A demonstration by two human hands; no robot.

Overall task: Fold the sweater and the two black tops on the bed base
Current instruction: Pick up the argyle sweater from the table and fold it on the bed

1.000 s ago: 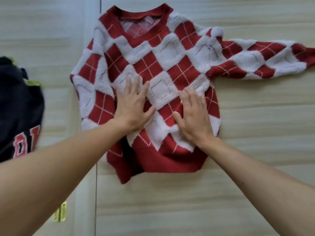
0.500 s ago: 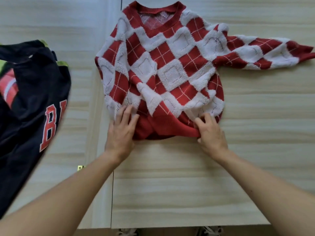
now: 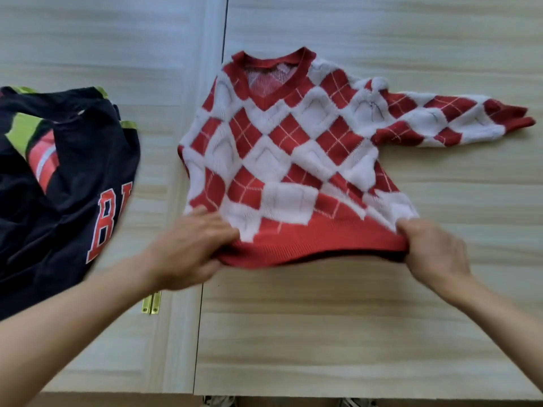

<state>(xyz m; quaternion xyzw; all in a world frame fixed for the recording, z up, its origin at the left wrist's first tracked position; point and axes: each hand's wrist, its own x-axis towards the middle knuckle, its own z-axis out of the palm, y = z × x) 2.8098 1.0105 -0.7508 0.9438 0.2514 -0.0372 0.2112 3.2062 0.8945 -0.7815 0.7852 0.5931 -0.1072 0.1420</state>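
Observation:
A red and white diamond-patterned sweater (image 3: 293,154) lies front up on the pale wooden bed base (image 3: 338,333), neck away from me, one sleeve stretched out to the right. Its other sleeve is hidden. My left hand (image 3: 191,248) grips the left corner of the red hem. At the right corner my right hand (image 3: 435,248) grips the same hem, which is lifted slightly off the wood. A black top (image 3: 67,186) with red letters and lime trim lies crumpled at the left edge. A second black top cannot be told apart.
A seam (image 3: 211,201) runs between two wooden panels under the sweater's left side. A brass hinge (image 3: 152,302) sits near my left forearm. The base's front edge (image 3: 293,395) is close to me, with shoes showing below it.
My hands went from pressing flat on the sweater's middle down to its hem and took hold of both corners. The hem is now pulled toward me and stretched wide.

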